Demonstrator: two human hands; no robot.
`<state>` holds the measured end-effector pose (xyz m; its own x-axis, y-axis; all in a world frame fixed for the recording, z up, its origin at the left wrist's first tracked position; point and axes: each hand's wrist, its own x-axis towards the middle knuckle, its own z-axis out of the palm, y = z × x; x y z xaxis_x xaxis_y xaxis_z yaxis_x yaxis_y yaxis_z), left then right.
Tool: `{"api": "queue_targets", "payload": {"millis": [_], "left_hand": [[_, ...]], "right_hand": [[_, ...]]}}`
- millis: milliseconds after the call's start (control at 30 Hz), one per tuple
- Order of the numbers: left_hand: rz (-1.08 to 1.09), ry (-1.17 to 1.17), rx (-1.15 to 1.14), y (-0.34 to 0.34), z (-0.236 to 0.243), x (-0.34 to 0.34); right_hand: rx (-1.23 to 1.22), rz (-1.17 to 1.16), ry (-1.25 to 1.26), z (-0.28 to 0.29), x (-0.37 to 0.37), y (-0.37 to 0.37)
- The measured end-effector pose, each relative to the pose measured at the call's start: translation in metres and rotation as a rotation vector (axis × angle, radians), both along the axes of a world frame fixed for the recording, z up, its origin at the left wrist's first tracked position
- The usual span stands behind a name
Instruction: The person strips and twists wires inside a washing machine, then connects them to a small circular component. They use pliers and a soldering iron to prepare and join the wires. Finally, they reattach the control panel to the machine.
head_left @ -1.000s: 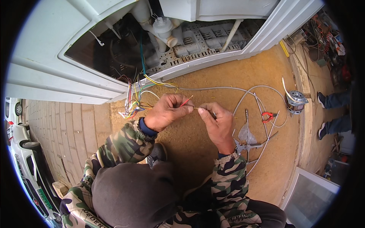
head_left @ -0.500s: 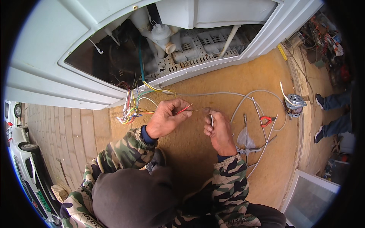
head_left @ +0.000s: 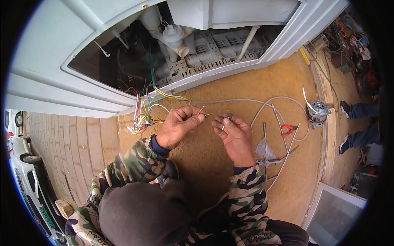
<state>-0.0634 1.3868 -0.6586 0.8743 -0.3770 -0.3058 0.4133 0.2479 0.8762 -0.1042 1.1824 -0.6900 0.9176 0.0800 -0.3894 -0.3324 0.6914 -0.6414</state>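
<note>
The left hand [head_left: 177, 126] pinches thin red wire ends [head_left: 202, 111]; the right hand [head_left: 234, 135] grips a small pale piece [head_left: 223, 127] just beside them. Beyond, the opened white appliance [head_left: 123, 53] holds tangled coloured wires [head_left: 143, 117], hoses and a grey plastic grid.

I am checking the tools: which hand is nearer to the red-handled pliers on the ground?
Right. The right hand is just left of the pliers; the left hand is farther away, beyond it.
</note>
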Motion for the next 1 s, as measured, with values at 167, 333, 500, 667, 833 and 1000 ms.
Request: {"api": "queue_targets", "payload": {"millis": [167, 333, 500, 667, 833, 1000], "left_hand": [[0.011, -0.054, 0.053, -0.001, 0.001, -0.004], [-0.004, -0.042, 0.081, -0.002, -0.002, -0.006], [0.053, -0.069, 0.105, -0.004, -0.003, -0.008], [0.047, -0.046, 0.102, -0.005, -0.003, -0.011], [0.040, -0.059, 0.133, -0.006, -0.002, -0.012], [0.055, -0.068, 0.115, -0.006, -0.006, -0.012]], "right_hand": [[0.095, -0.033, -0.025, 0.007, 0.002, 0.004], [0.141, -0.008, -0.063, -0.001, 0.000, 0.001], [0.146, -0.059, -0.050, 0.005, 0.001, 0.009], [0.241, -0.048, -0.080, -0.006, 0.000, 0.005], [0.162, -0.084, -0.065, 0.002, 0.000, 0.018], [0.186, -0.086, -0.086, 0.004, 0.002, 0.021]]}}
